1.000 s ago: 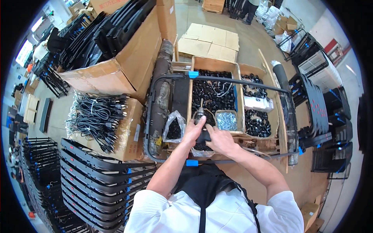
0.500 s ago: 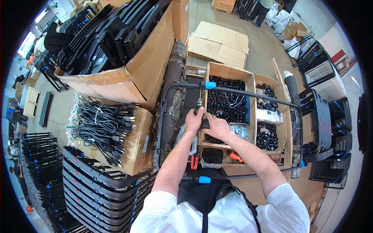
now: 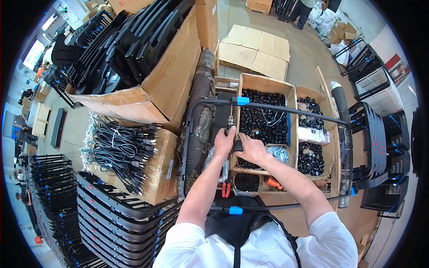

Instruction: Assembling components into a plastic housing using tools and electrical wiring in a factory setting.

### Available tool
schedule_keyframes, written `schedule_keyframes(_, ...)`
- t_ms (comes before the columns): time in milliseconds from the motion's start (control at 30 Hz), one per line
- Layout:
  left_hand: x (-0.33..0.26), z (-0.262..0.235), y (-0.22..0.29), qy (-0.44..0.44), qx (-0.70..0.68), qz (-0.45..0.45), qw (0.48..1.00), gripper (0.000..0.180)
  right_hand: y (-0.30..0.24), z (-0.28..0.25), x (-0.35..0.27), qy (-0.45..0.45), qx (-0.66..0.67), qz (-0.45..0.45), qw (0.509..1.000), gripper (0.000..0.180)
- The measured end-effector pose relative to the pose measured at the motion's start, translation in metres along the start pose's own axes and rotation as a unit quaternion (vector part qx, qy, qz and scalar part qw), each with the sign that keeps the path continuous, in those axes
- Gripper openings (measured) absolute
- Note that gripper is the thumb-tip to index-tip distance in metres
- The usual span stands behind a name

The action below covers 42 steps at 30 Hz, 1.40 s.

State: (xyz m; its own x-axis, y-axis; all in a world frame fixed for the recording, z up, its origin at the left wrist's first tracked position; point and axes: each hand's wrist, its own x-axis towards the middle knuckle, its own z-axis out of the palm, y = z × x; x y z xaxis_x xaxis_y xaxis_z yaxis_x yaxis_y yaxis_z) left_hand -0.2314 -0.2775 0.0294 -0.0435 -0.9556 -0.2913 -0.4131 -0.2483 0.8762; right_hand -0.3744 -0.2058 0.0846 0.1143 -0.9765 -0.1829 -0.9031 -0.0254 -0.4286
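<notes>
A black tubular frame with blue clips lies across wooden bins in front of me. My left hand grips a small black tool or part that stands upright near the frame's left side. Beside it my right hand is closed on the same black piece from the right; what lies between the fingers is hidden. Both hands touch each other above the bin edge.
Wooden bins hold several small black parts. Red-handled pliers lie below my hands. A carton with bundled black cables stands left, stacked black panels at lower left, a large carton of black panels behind.
My view has shifted closer and lower over the frame. Both hands stay together on the black piece and have moved a little toward the frame's left side.
</notes>
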Motion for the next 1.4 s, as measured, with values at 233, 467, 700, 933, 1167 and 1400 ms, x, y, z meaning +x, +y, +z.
schedule_keyframes(233, 0.008, 0.005, -0.009, -0.004, -0.004, -0.006, 1.0, 0.073, 0.001, -0.005, 0.004, 0.007, 0.017, -0.014, 1.0, 0.069)
schedule_keyframes(467, 0.01, 0.007, 0.001, 0.005, -0.018, -0.022, 1.0, 0.071, -0.004, -0.016, 0.005, -0.021, 0.017, 0.018, 0.999, 0.079)
schedule_keyframes(700, 0.019, 0.006, 0.001, -0.032, 0.041, -0.059, 0.997, 0.075, 0.007, -0.003, 0.009, 0.007, 0.059, -0.001, 0.998, 0.09)
schedule_keyframes(933, 0.02, 0.003, 0.011, -0.044, 0.094, -0.067, 0.992, 0.079, 0.008, -0.002, 0.013, -0.013, 0.062, 0.008, 0.998, 0.098)
schedule_keyframes(1167, 0.024, 0.0, 0.027, -0.058, 0.102, -0.078, 0.99, 0.079, 0.004, -0.012, 0.018, -0.006, 0.054, 0.027, 0.998, 0.097)
schedule_keyframes(1400, 0.027, 0.004, 0.02, -0.043, 0.09, -0.07, 0.993, 0.083, 0.001, 0.001, 0.018, 0.037, 0.047, -0.031, 0.998, 0.065)
